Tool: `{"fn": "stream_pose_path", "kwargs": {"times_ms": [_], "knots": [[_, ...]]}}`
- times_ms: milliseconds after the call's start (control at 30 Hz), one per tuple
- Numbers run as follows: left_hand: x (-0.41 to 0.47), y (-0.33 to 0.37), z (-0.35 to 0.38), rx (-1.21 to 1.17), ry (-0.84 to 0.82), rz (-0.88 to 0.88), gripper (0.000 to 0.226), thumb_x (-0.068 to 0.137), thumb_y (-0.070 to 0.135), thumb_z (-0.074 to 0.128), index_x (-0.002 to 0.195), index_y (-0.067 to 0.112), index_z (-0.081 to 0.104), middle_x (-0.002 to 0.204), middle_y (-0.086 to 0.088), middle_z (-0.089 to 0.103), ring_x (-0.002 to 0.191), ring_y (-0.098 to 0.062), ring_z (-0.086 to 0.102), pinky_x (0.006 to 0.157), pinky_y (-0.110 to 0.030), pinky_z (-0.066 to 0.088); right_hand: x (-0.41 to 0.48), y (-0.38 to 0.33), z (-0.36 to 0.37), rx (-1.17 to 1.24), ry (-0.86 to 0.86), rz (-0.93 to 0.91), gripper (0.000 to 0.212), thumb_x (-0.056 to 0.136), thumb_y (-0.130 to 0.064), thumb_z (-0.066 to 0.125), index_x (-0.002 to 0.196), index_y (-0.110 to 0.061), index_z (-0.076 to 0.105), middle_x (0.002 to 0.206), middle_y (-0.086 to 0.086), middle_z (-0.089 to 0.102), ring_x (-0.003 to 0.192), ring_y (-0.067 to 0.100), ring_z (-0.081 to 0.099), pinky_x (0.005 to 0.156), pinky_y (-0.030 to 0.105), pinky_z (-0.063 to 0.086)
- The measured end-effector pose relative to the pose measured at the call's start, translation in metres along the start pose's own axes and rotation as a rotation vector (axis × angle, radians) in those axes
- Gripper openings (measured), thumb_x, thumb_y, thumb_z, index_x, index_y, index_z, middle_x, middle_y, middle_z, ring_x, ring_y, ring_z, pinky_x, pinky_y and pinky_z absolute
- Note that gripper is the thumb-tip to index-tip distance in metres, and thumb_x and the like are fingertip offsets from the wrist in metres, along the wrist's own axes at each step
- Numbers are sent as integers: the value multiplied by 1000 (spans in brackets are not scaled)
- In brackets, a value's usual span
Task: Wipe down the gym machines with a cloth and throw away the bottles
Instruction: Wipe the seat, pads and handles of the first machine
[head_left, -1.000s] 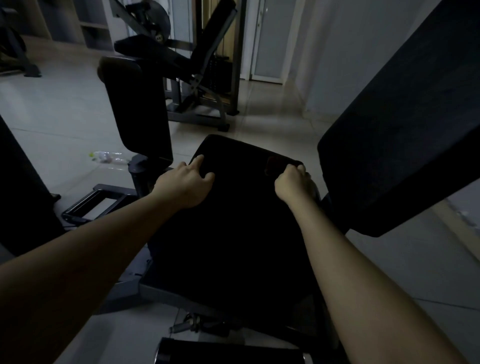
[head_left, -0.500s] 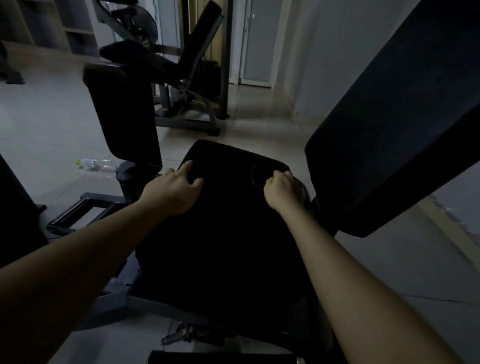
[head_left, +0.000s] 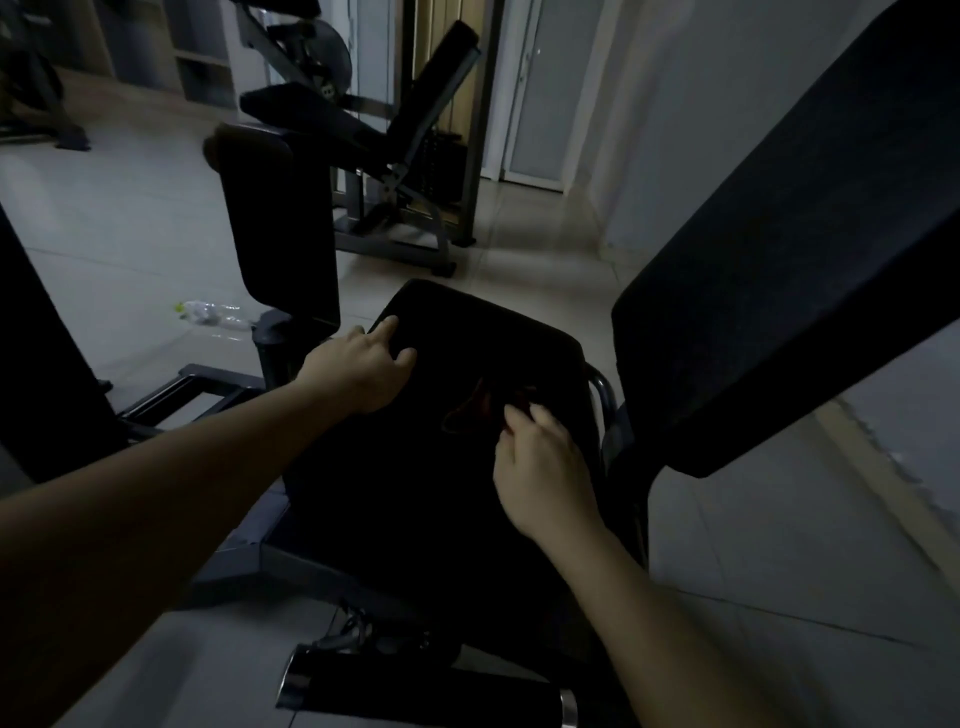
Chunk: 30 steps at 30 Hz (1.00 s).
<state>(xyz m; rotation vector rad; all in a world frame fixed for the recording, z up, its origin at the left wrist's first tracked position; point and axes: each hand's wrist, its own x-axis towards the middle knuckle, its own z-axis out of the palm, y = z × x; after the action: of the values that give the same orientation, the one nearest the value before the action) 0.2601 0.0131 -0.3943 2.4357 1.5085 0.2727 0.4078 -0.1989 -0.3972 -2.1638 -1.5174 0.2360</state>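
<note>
A black padded machine seat (head_left: 467, 519) fills the middle of the dim head view. My left hand (head_left: 358, 366) rests on the seat's left front corner, fingers curled over the edge. My right hand (head_left: 540, 462) grips a dark red cloth (head_left: 478, 408) that lies on the seat's right part, the cloth bunched ahead of my fingers. A clear plastic bottle (head_left: 215, 314) with a yellow-green cap lies on its side on the tiled floor to the left.
A large black back pad (head_left: 779, 270) slants at the right. An upright black pad (head_left: 280, 228) stands left of the seat. Another machine (head_left: 374, 135) stands farther back by a door. A padded roller (head_left: 426, 693) lies below the seat.
My right hand has drawn back from the seat's far edge toward me, dragging the cloth across the seat. My left hand stays at the left corner.
</note>
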Motion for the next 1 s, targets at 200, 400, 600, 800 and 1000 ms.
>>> {"fn": "stream_pose_path", "kwargs": {"times_ms": [200,400,600,800,1000], "knots": [[5,-5,-3,-13,-33,23,70,100,64,31,161,35,14,153,-18,42,138,-38,45,102,-44,39,118,35,-2,4,61,219,45,104,-27,34,143,-11,48,151,13,39,136,35,40,113,44,34],[0,-1,-8,-27,-23,29,69,101,62,33,161,32,17,154,-18,42,139,-40,43,107,-46,39,104,30,-2,-59,5,206,44,103,-22,31,144,-10,45,152,13,34,136,37,38,113,45,33],[-15,5,-13,93,41,28,69,99,64,32,156,25,31,146,-19,47,134,-39,46,100,-47,41,-54,7,-5,-65,-2,-20,46,105,-26,33,149,-15,39,159,6,29,146,24,26,117,37,28],[-63,36,-20,380,108,97,62,98,60,38,133,12,58,136,-18,50,129,-37,45,99,-47,40,-9,35,-13,-26,-34,32,47,106,-28,32,151,-15,38,158,11,31,143,31,32,114,40,29],[-117,29,12,199,121,110,71,100,62,25,157,18,29,165,-14,23,154,-31,16,121,-54,19,45,34,-10,5,-2,200,44,103,-23,31,144,-11,44,156,14,31,141,37,32,115,46,31]]}}
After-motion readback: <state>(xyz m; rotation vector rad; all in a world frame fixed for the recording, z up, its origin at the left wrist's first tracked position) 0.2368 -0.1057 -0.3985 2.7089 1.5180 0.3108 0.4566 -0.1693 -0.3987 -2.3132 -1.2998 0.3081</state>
